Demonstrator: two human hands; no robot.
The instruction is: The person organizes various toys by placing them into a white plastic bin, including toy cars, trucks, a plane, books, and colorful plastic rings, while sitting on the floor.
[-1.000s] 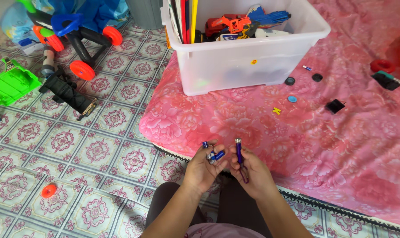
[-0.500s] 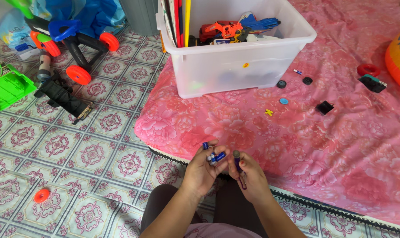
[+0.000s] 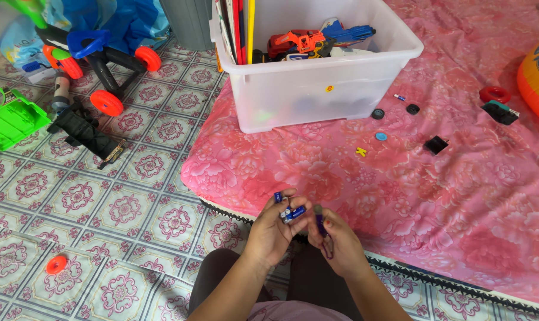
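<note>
My left hand (image 3: 272, 233) is closed around several small blue cylinders (image 3: 288, 210), like little batteries or torch parts. My right hand (image 3: 336, 242) grips a slim purple keychain torch (image 3: 320, 224), held upright with its clip hanging below. Both hands are close together above my lap, at the edge of the pink flowered mattress (image 3: 448, 184).
A white plastic bin (image 3: 317, 89) full of toys and books stands on the mattress. Small discs, a yellow piece (image 3: 360, 151) and black bits lie to its right. A toy tricycle (image 3: 97, 56), green toy (image 3: 11, 119), black part (image 3: 85, 131) and orange disc (image 3: 57, 264) lie on the tiled floor.
The view shifted slightly. My right hand lowered the purple torch and drew it closer to the left hand; the left hand still holds the blue pieces.
</note>
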